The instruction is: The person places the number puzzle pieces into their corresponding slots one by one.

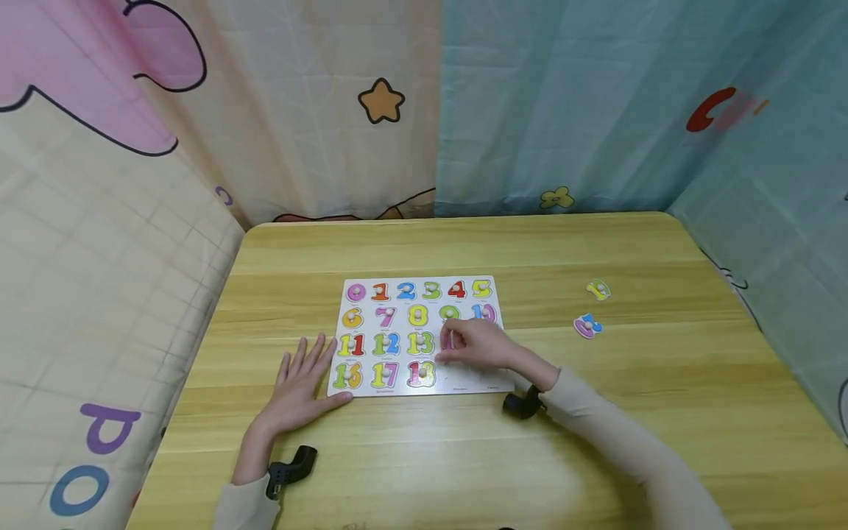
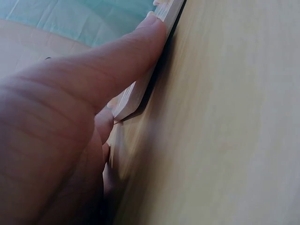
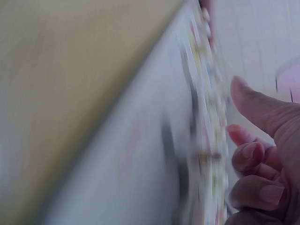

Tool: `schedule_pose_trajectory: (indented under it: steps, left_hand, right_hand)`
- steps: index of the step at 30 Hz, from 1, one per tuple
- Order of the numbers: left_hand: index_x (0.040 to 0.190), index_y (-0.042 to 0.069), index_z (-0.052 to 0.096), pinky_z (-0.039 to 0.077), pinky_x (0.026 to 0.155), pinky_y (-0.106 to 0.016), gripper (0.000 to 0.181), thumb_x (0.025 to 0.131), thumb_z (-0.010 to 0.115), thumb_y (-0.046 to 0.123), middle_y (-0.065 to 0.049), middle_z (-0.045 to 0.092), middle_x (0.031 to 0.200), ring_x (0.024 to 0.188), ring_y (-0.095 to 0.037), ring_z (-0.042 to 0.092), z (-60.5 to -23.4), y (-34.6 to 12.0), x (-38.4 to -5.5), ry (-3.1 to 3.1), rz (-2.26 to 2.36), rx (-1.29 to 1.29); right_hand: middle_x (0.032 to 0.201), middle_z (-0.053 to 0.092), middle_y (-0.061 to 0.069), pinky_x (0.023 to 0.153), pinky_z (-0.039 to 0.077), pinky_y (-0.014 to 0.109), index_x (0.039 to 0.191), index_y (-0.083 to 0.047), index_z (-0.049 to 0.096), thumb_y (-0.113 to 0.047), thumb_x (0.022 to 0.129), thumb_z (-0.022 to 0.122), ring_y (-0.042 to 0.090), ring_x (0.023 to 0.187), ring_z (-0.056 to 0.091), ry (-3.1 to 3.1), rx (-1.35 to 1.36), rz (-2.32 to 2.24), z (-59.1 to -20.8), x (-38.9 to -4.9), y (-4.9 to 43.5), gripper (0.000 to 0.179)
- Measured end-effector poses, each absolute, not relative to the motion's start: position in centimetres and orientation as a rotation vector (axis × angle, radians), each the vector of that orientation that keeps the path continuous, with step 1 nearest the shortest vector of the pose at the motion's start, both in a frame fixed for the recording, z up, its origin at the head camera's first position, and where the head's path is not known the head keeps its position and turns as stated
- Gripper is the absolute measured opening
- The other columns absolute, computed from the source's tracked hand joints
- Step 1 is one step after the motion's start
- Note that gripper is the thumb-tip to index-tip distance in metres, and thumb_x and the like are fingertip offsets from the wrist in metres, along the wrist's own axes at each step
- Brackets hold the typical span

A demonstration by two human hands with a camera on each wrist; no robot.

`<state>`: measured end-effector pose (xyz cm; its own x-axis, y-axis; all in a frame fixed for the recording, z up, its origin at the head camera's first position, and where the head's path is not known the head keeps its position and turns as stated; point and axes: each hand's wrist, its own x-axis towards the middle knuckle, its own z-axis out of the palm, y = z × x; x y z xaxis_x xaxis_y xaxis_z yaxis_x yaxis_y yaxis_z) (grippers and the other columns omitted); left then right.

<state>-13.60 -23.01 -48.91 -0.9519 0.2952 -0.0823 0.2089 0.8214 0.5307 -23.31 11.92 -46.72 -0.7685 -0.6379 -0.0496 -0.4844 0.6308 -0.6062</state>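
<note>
A white number puzzle board [image 1: 397,390] lies on the table, filled with rows of colourful knobbed number pieces. My left hand [image 1: 298,390] rests spread beside the board's left edge. In the left wrist view its thumb [image 2: 126,56] presses on the board's edge. Over the right half of the board is my right hand [image 1: 482,344], thumb and fingertips near a pink number piece [image 1: 447,341] in the third row that it partly hides. The right wrist view shows the thumb [image 3: 255,103] apart from loosely curled fingers [image 3: 253,154], with nothing between them.
Two loose number pieces lie right of the board: a yellow-green one [image 1: 598,289] and a blue-pink one [image 1: 587,325]. Printed curtains [image 1: 397,162] hang behind the wooden table [image 1: 424,456] and along its sides. Each wrist wears a black camera [image 1: 291,470].
</note>
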Motion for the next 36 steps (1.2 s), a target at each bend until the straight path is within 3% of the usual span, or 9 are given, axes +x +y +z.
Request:
schedule_pose_trajectory:
  steps: [6,16,27,36]
  left_hand:
    - [0.153,0.013,0.017,-0.011,0.108,-0.054,0.094,0.083,0.062,0.058,-0.014,0.005,0.158,0.141,-0.039,-0.009,-48.9,-23.0,-13.6,2.845,0.810,0.394]
    - [0.153,0.012,0.018,-0.010,0.108,-0.055,0.094,0.083,0.063,0.057,-0.015,0.006,0.157,0.141,-0.039,-0.008,-48.8,-22.9,-13.4,2.852,0.799,0.392]
    - [0.153,0.013,0.017,-0.011,0.108,-0.055,0.094,0.083,0.063,0.056,-0.015,0.006,0.157,0.141,-0.038,-0.008,-48.8,-22.9,-13.4,2.847,0.796,0.393]
    - [0.153,0.014,0.016,-0.011,0.108,-0.054,0.094,0.084,0.062,0.057,-0.015,0.006,0.157,0.141,-0.038,-0.008,-48.9,-23.0,-13.5,2.853,0.797,0.398]
  right_hand:
    - [0.066,0.052,-0.001,0.047,0.035,0.027,0.098,-0.010,0.063,-0.029,0.089,0.069,0.014,0.054,0.045,2.772,-0.609,-1.067,-46.3,-26.8,20.6,0.022]
    - [0.083,0.055,0.012,0.055,0.037,0.035,0.120,0.004,0.054,-0.034,0.095,0.058,0.023,0.062,0.048,3.023,-0.188,-0.891,-45.7,-28.4,33.8,0.045]
    - [0.080,0.055,0.009,0.059,0.036,0.034,0.105,0.000,0.061,-0.028,0.093,0.062,0.022,0.066,0.047,3.010,-0.173,-0.869,-46.9,-28.4,36.2,0.031]
    - [0.078,0.054,0.009,0.061,0.034,0.035,0.102,0.001,0.060,-0.026,0.095,0.060,0.023,0.067,0.046,3.016,-0.152,-0.914,-47.7,-28.5,36.4,0.027]
